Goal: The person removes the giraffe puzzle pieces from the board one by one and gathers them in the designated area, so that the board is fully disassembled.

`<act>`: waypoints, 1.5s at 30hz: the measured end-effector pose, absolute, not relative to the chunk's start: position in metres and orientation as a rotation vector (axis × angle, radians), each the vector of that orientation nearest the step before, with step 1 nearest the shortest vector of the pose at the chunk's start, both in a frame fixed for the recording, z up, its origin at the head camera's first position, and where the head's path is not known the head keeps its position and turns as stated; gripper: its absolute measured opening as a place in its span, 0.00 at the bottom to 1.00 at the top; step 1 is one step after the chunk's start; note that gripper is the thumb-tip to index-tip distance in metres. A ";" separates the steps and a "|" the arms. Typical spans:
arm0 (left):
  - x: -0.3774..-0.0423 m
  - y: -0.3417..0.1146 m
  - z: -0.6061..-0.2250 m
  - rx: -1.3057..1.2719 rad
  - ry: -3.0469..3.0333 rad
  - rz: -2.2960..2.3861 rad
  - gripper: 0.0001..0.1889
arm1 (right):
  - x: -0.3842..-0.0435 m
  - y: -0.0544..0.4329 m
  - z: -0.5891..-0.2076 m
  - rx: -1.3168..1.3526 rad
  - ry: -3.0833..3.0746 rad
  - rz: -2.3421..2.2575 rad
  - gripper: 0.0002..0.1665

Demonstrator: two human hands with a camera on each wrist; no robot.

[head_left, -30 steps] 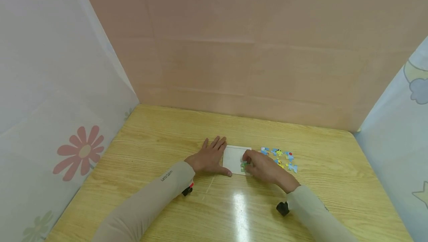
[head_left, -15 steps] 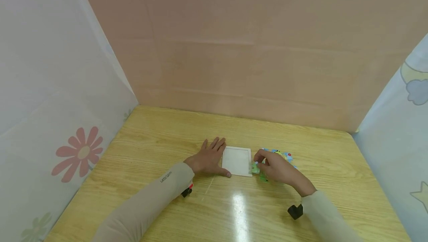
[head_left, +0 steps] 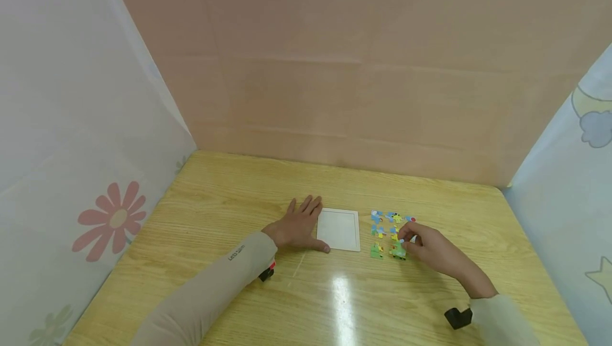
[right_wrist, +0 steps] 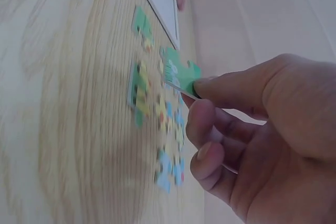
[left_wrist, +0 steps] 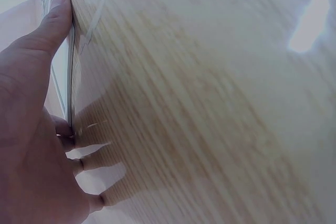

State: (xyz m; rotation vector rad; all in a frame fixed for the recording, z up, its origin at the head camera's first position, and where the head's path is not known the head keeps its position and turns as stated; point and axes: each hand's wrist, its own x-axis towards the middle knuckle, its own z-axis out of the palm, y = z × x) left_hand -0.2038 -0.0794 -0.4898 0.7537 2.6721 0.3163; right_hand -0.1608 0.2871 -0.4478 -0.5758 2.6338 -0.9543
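Note:
My left hand [head_left: 297, 227] lies with spread, straight fingers along the left edge of a white puzzle frame [head_left: 338, 229], its thumb at the lower left corner. No pieces lie inside the frame. To the right, my right hand [head_left: 432, 247] pinches a green puzzle piece [right_wrist: 180, 72] between thumb and forefinger, above the table; the right wrist view shows this clearly. Below and left of that hand are loose puzzle pieces: a green one [head_left: 376, 251], a green and yellow one [head_left: 397, 250], and several blue and yellow ones [head_left: 376, 216] farther back, some partly hidden by the hand.
The wooden table [head_left: 239, 186] meets a tan backdrop [head_left: 306, 96] behind. A pale curtain with a red flower [head_left: 115, 219] stands at the left, another curtain [head_left: 588, 176] at the right. A bright reflection shows on the table's front part.
My right hand has moved right from the frame with the green piece, first lifting it off the frame, and is now over the loose pieces' right side. The left hand has stayed in place.

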 end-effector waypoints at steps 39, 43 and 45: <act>-0.207 -0.079 -0.491 0.766 2.675 0.301 0.65 | -0.153 0.339 -0.468 -0.449 2.653 -0.982 0.07; -0.206 -0.079 -0.492 0.766 2.674 0.302 0.65 | -0.151 0.336 -0.464 -0.414 2.674 -0.976 0.08; -0.206 -0.080 -0.492 0.766 2.673 0.303 0.65 | -0.151 0.336 -0.464 -0.410 2.678 -0.970 0.08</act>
